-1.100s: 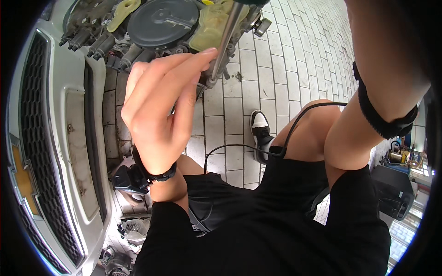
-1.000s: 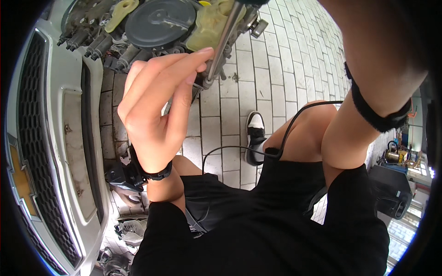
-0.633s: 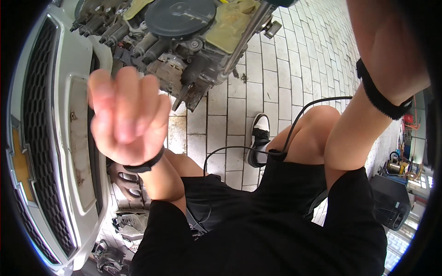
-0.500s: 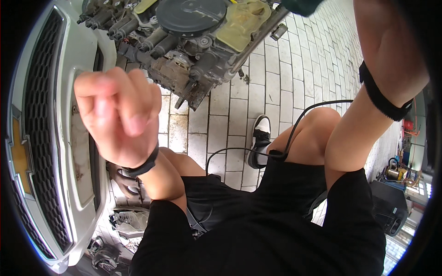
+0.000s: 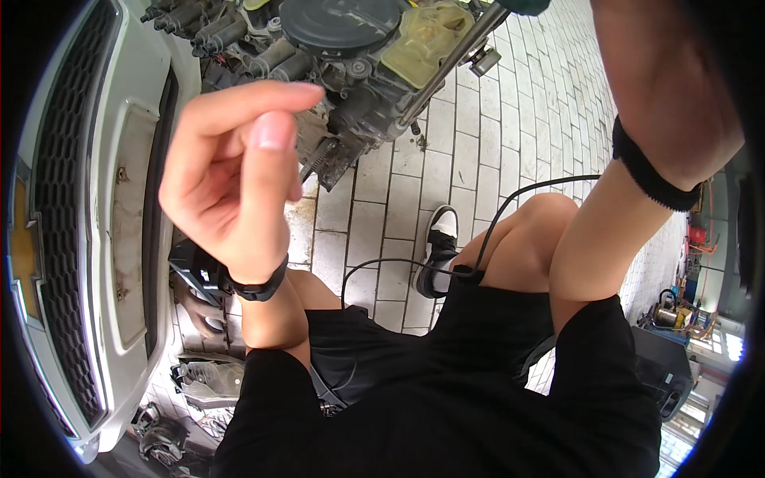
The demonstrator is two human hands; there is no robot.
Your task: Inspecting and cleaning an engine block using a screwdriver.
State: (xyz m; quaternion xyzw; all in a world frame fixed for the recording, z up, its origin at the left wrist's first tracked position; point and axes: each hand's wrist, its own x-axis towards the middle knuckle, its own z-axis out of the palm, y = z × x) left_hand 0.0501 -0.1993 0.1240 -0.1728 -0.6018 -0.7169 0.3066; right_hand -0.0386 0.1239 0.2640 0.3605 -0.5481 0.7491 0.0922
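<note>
My left hand (image 5: 231, 183) is raised in front of the engine assembly, open and empty, with index finger extended, thumb up and other fingers curled. The engine (image 5: 358, 107) has a round dark cover (image 5: 339, 24), a translucent yellow part (image 5: 422, 44) and several cylindrical fittings. A long metal rod (image 5: 446, 72) runs diagonally along its right side, up to a dark green object (image 5: 522, 6) cut off at the top edge, which I cannot identify. My right forearm (image 5: 606, 231) reaches up past the frame's top right; that hand is out of view.
A white car bumper with a black honeycomb grille (image 5: 64, 207) fills the left side. Loose parts (image 5: 207, 378) lie beside it below. A black cable (image 5: 514, 195) crosses above my legs over the tiled floor (image 5: 414, 175). A black box (image 5: 661, 366) and workshop items (image 5: 669, 319) stand far right.
My left hand has left the rod, moved left and turned over, then risen slightly toward the engine with its index finger extending. The engine now sits a little higher and farther right in view.
</note>
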